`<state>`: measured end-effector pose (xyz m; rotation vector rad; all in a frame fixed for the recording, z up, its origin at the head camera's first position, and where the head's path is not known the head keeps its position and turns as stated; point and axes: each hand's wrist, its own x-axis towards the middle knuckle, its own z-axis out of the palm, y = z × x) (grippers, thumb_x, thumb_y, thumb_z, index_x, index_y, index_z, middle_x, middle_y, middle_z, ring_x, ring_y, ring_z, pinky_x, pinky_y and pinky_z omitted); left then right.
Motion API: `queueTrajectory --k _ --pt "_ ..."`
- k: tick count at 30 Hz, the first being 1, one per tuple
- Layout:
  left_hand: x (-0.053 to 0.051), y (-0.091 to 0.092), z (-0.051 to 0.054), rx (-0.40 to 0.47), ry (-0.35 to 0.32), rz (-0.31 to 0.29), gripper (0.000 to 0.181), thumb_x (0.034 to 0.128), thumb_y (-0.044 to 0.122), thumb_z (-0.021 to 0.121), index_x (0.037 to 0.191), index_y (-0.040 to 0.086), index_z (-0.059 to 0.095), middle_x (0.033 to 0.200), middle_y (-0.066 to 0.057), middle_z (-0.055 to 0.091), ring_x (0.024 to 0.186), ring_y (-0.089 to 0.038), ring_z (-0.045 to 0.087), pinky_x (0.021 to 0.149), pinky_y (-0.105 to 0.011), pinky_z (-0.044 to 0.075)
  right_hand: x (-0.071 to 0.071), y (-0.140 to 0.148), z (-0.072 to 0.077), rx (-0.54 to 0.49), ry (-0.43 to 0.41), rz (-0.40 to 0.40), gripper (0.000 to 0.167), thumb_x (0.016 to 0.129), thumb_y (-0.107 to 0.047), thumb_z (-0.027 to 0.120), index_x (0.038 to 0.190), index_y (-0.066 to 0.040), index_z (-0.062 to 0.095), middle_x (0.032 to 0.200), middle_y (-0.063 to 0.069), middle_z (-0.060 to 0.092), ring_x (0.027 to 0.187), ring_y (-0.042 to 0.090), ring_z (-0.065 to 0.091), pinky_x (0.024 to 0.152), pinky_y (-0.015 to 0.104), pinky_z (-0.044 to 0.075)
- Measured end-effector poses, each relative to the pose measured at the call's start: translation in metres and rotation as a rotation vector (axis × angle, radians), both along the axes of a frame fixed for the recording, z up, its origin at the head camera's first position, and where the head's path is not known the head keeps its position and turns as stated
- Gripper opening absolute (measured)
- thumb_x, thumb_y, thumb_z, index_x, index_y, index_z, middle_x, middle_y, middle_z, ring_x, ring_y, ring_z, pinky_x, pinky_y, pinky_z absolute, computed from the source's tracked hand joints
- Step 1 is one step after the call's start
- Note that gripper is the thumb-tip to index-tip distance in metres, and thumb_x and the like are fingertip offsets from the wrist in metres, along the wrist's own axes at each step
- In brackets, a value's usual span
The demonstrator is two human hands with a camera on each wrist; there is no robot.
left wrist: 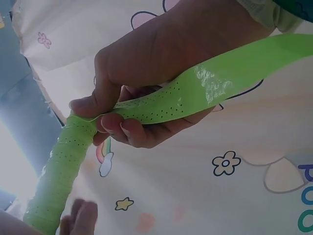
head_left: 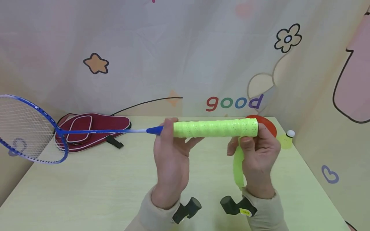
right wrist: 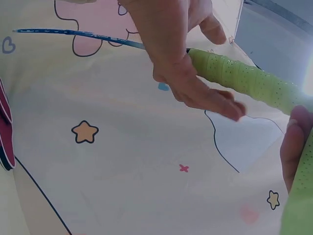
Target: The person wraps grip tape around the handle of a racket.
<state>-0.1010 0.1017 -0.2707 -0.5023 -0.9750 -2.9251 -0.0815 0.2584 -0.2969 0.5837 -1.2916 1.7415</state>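
Observation:
A blue badminton racket point(head_left: 108, 131) is held level above the table, its strung head to the left. Bright green perforated grip tape point(head_left: 214, 129) covers its handle in overlapping turns. My left hand point(head_left: 172, 160) grips the racket where the blue cone meets the handle, the thumb in front. At the butt end, my right hand point(head_left: 260, 157) pinches the tape against the handle. A loose tail of the tape point(left wrist: 215, 83) runs from the right hand point(left wrist: 146, 73) past its wrist in the left wrist view. The left hand point(right wrist: 176, 73) has its fingers stretched alongside the handle in the right wrist view.
On the pale table point(head_left: 115, 186), a dark red racket bag point(head_left: 110, 123) with a black strap end point(head_left: 114, 141) lies at back left. A red round object point(head_left: 267, 125) and a yellow shuttlecock point(head_left: 286, 141) are at back right. A printed curtain point(head_left: 173, 57) hangs behind.

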Motion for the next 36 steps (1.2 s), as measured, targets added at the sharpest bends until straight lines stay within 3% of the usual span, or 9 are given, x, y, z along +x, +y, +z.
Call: queueTrajectory --k 3,6,11,16,23,28,36 --pt "0.0007 -0.0011 0.0001 0.076 0.066 -0.074 0.012 0.1042 0.017 0.041 0.109 0.016 0.051 0.112 -0.012 0.066 0.112 -0.034 0.061 0.105 -0.051 0.042 0.0018 0.0015 0.0015 -0.012 -0.024 -0.002 0.038 0.088 -0.014 0.073 0.098 0.019 0.058 0.063 0.013 0.059 0.046 0.017 0.057 0.043 0.022 0.049" --pt "-0.0002 -0.0017 -0.0008 0.140 0.116 -0.111 0.017 0.1051 0.007 0.036 0.114 0.014 0.048 0.116 -0.016 0.065 0.114 -0.036 0.060 0.107 -0.050 0.040 0.0033 0.0042 0.0025 0.009 -0.045 0.032 0.033 0.088 -0.009 0.072 0.101 0.018 0.058 0.067 0.014 0.062 0.048 0.018 0.058 0.045 0.023 0.049" --pt "-0.0009 -0.0029 0.0001 0.145 0.084 -0.124 0.009 0.1057 0.010 0.038 0.112 0.009 0.044 0.108 -0.017 0.067 0.105 -0.036 0.066 0.097 -0.048 0.048 0.0024 0.0075 0.0034 0.015 -0.027 0.110 0.022 0.086 0.003 0.070 0.094 0.017 0.056 0.079 0.017 0.065 0.052 0.022 0.062 0.052 0.026 0.054" --pt "-0.0012 -0.0036 0.0001 0.119 0.063 -0.147 0.008 0.1058 0.012 0.039 0.111 0.008 0.044 0.106 -0.015 0.068 0.103 -0.035 0.067 0.094 -0.049 0.049 0.0006 0.0051 0.0046 -0.028 0.049 0.131 0.012 0.082 0.015 0.064 0.081 0.014 0.052 0.072 0.016 0.061 0.051 0.024 0.063 0.052 0.028 0.056" --pt "-0.0010 -0.0060 0.0009 0.089 0.073 -0.108 0.008 0.1054 0.014 0.042 0.108 0.008 0.047 0.103 -0.014 0.069 0.099 -0.034 0.068 0.089 -0.047 0.052 -0.0029 0.0008 0.0039 -0.025 0.116 0.086 0.012 0.083 0.014 0.064 0.079 0.015 0.052 0.069 0.013 0.059 0.050 0.022 0.064 0.053 0.026 0.057" --pt "-0.0004 -0.0052 0.0018 0.076 0.035 -0.071 0.009 0.1049 0.014 0.044 0.104 0.007 0.049 0.099 -0.012 0.070 0.095 -0.032 0.070 0.084 -0.049 0.055 -0.0025 -0.0007 0.0052 -0.016 0.113 0.079 0.031 0.081 -0.003 0.077 0.079 0.015 0.052 0.071 0.014 0.059 0.049 0.022 0.063 0.052 0.026 0.055" --pt "-0.0004 -0.0045 0.0018 0.093 -0.031 -0.040 0.009 0.1015 0.018 0.054 0.101 0.009 0.050 0.095 -0.012 0.068 0.089 -0.027 0.071 0.074 -0.047 0.058 -0.0029 0.0008 0.0054 0.033 0.112 0.072 0.025 0.085 0.001 0.073 0.076 0.015 0.053 0.067 0.012 0.057 0.050 0.021 0.063 0.052 0.025 0.055"
